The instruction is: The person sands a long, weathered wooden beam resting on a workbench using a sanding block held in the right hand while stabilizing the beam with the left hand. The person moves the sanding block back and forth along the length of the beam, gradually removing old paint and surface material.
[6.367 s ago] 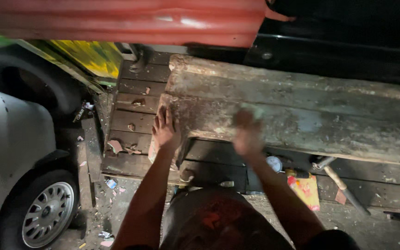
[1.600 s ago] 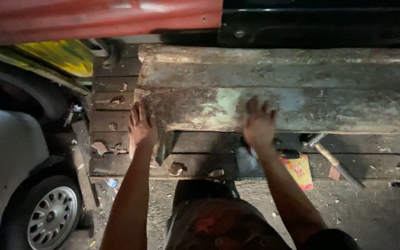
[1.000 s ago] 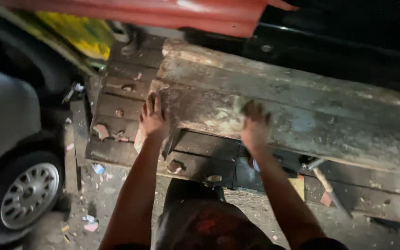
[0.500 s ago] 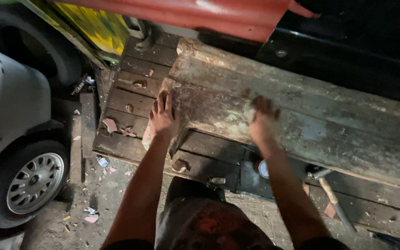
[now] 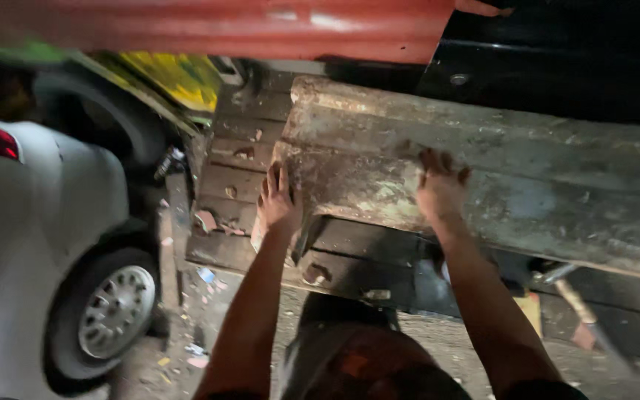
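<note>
a long, heavy beam [image 5: 498, 185] fills the middle and right of the frame. its long axis runs from the centre-left toward the right edge, dipping slightly lower on the right. the near end is blunt and squared, sitting centre-left; the far end passes out of the frame on the right. its surface looks like weathered concrete or old timber, which one cannot be told: rough, pitted, grey-brown, with pale greenish and white blotches. a ledge runs along its length, giving a stepped profile.

the left hand [image 5: 279, 204] lies at the blunt end, fingers spread and pointing up the frame, palm pressed against the end corner. the right hand [image 5: 438, 189] sits further along the beam's front face, fingers curled and gripping over the ledge. neither hand closes fully round anything; both press flat or hooked on the beam.

the beam rests on a dark slatted platform [image 5: 238, 185] of planks, scuffed, with bolts showing along its lower edge. a red corrugated sheet [image 5: 216, 26] spans the top of the frame. a white car [image 5: 31, 244] with a spoked wheel [image 5: 116, 311] occupies the lower left. a hammer-like tool [image 5: 583, 311] with a wooden handle lies at lower right. the ground is gritty with scattered litter.
</note>
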The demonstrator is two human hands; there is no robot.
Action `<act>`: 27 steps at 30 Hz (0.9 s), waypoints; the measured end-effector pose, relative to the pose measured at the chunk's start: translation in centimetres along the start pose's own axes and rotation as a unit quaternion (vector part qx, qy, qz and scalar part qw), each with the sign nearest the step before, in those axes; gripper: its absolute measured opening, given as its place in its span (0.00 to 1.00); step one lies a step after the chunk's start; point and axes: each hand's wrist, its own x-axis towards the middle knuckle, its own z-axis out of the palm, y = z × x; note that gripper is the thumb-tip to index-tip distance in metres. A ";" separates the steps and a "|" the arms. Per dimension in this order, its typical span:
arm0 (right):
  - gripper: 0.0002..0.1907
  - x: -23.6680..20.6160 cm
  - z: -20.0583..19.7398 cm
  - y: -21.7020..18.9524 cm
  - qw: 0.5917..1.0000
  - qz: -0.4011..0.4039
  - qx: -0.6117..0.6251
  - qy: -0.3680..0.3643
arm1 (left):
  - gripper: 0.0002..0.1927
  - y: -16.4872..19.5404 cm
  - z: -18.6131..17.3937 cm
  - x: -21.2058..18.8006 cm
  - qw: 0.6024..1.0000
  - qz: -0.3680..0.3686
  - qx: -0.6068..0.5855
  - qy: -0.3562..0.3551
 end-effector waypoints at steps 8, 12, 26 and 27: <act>0.28 -7.3 -2.4 -8.8 0.983 -0.182 0.003 0.010 | 0.39 -0.8 0.1 -0.9 1.000 -0.003 -0.010 -0.001; 0.25 -5.1 -3.8 -5.2 0.993 -0.056 0.015 -0.107 | 0.40 -1.4 0.0 -1.1 1.000 -0.014 0.006 -0.015; 0.18 -7.8 -5.0 -7.1 0.990 -0.118 0.056 -0.050 | 0.39 -1.4 -0.2 -1.3 0.998 -0.033 -0.002 -0.053; 0.13 -7.2 -4.9 -6.3 0.991 -0.085 0.076 -0.075 | 0.39 -1.4 -0.2 -1.4 0.998 -0.038 0.001 -0.058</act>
